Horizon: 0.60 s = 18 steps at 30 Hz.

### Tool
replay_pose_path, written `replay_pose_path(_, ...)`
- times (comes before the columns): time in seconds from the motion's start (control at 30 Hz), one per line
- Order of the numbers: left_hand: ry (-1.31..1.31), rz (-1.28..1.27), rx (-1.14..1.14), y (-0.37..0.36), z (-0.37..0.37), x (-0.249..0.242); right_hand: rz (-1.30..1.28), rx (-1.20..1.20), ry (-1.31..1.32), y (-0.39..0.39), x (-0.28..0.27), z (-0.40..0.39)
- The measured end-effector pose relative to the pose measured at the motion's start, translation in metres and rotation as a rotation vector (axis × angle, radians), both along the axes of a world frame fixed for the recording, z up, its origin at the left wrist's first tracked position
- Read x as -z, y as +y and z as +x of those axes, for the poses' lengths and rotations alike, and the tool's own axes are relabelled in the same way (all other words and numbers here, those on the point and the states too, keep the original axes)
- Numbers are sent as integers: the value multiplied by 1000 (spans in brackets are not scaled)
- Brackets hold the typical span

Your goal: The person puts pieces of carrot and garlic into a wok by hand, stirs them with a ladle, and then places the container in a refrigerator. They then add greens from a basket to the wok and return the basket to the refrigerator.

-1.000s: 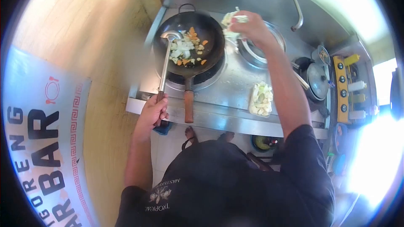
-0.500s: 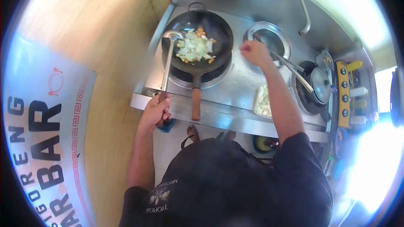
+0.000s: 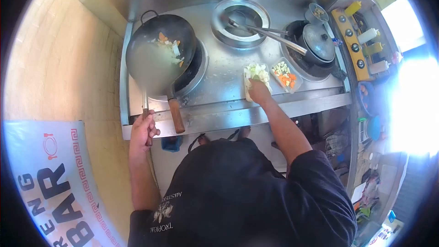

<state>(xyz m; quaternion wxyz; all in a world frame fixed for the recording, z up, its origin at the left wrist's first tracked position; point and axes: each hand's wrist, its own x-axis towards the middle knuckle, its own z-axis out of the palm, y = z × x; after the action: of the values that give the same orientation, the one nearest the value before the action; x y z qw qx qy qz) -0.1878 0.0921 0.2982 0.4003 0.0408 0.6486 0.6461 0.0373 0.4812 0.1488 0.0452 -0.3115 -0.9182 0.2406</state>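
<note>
My left hand [image 3: 144, 129] is closed round the handle of a ladle [image 3: 145, 101] at the stove's front left edge. A hazy grey blur hides the ladle's bowl over the wok [image 3: 185, 32]. Inside the wok lie chopped vegetables [image 3: 170, 46], pale leafy pieces with orange bits, partly covered by that blur. The wok's wooden handle [image 3: 176, 115] points toward me, just right of my left hand. My right hand [image 3: 259, 92] reaches down into a container of chopped cabbage [image 3: 256, 72], its fingers closed together on the pieces, fingertips partly hidden.
Beside the cabbage stands a tub of diced carrot and pale cubes [image 3: 286, 78]. Behind is a round metal pot [image 3: 218, 31] with long-handled utensils [image 3: 279, 40] across it. A lidded pot [image 3: 318, 43] sits at right, near a rack of squeeze bottles [image 3: 368, 35]. A wall is at left.
My right hand has moved from beside the metal pot down into the cabbage container. The view has shifted, bringing the carrot tub into sight. My left hand keeps hold of the ladle.
</note>
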Motion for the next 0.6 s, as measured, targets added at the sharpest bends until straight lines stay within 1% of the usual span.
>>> replay_pose_path(0.07,21,-116,-15,6,7,-10,-8,116,-76,-6,10,-11)
replay_pose_path(0.1,28,-120,-15,8,11,-15,-13,117,-69,-7,11,-13)
replay_pose_path(0.17,35,-121,-40,12,17,-22,-40,162,-207,-6,12,-19)
replay_pose_path(0.27,50,-106,-28,7,19,-18,-40,188,-226,-2,11,-26)
replay_pose_path(0.4,66,-135,-22,-1,23,-18,-54,153,-184,3,5,-27)
replay_pose_path(0.47,92,-127,-31,-3,23,-17,-80,108,-231,5,1,-26)
replay_pose_path(0.5,90,-125,-36,-6,22,-13,-77,103,-233,6,-8,-24)
replay_pose_path(0.57,114,-110,-19,-12,20,-3,-165,106,-168,5,-36,-19)
replay_pose_path(0.6,112,-109,-23,-12,21,-6,-164,102,-170,9,-41,-21)
